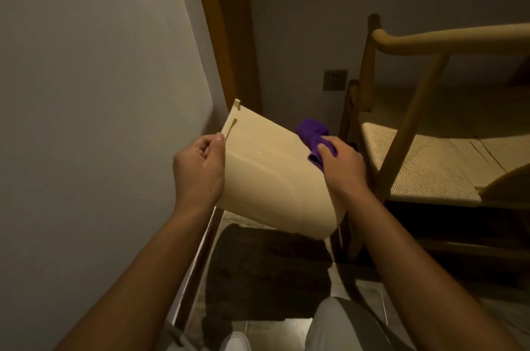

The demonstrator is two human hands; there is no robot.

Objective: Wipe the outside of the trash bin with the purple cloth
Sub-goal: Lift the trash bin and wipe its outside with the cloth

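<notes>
A cream plastic trash bin (269, 175) is held up in the air, tilted, with its rim toward the upper left and its rounded base toward the lower right. My left hand (199, 171) grips the bin's left edge near the rim. My right hand (342, 165) holds a bunched purple cloth (314, 135) pressed against the bin's upper right side. Part of the cloth is hidden under my fingers.
A wooden chair with a woven seat (424, 167) stands close on the right. A pale wall (100, 92) fills the left, with a wooden door frame (226, 35) behind the bin. A wall socket (335, 80) sits low on the back wall. A dark mat (266, 273) lies on the floor below.
</notes>
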